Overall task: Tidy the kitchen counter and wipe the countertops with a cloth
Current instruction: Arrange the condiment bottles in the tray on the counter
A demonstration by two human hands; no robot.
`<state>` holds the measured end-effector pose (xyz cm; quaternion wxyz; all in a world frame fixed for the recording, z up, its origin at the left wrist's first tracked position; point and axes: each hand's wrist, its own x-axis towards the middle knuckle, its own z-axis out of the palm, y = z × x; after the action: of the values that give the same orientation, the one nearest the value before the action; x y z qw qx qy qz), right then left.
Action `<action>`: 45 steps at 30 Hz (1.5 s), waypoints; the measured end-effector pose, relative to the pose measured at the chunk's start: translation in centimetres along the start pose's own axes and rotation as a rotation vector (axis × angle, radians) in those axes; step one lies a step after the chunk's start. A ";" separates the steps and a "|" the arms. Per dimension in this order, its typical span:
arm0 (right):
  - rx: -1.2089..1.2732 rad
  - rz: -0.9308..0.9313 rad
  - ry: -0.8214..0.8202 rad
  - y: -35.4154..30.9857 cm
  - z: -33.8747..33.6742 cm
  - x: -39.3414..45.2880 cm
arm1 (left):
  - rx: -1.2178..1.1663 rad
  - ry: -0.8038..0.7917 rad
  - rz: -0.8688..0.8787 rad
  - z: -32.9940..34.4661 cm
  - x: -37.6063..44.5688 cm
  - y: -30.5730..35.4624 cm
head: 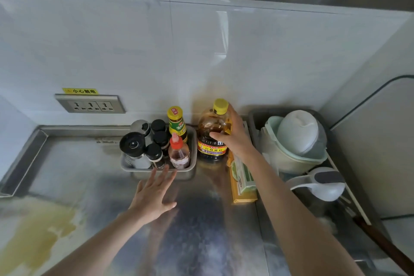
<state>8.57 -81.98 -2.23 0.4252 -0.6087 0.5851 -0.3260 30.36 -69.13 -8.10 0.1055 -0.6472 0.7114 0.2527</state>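
Note:
A large brown sauce bottle [210, 134] with a yellow cap stands upright at the back of the steel counter [201, 219]. My right hand [235, 136] grips its right side, thumb across the front. To its left sits a grey tray [190, 170] holding several condiment bottles, among them a red-capped one [178, 152] and a yellow-capped one [177, 122]. My left hand [154, 195] hovers flat with straight fingers just in front of the tray, fingertips at its front rim. No cloth is in view.
Yellow and green boxes [243, 184] lie right of the sauce bottle. A dish rack [255, 119] at the right holds pale green bowls [295, 139] and a white ladle [322, 184]. A yellowish stain [38, 231] covers the counter's left front. A wall socket strip [89, 103] is at back left.

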 end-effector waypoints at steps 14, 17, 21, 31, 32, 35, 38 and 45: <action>-0.077 -0.028 0.451 -0.1 5.9 -2.3 | -0.019 0.011 0.022 0.5 -0.1 -0.3; -0.071 -0.075 0.454 0.0 5.4 -1.6 | -0.024 0.019 0.022 0.7 0.0 -0.5; -0.084 -0.085 0.445 0.2 5.4 -1.5 | -0.034 0.032 0.033 1.0 0.1 -0.6; -0.136 -0.097 0.501 1.4 6.7 -8.2 | -0.428 0.692 -0.187 0.4 -2.5 -3.1; -0.094 0.026 0.446 1.7 7.8 -9.1 | -0.566 0.751 -0.322 0.4 -2.4 -4.0; 0.304 0.590 0.151 2.8 11.5 -9.1 | -1.160 0.706 -0.676 -0.5 -0.4 -7.2; 0.703 0.761 0.124 3.4 13.6 -7.4 | -1.483 0.498 -0.726 -1.5 1.5 -8.7; 0.917 0.733 0.227 3.0 14.3 -5.8 | -1.753 0.419 -0.655 -2.2 2.6 -9.0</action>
<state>19.48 -74.14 -10.46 0.6643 -0.0828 0.5984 -0.4401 39.12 -72.75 -9.49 -0.4803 -0.6949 0.0574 0.5321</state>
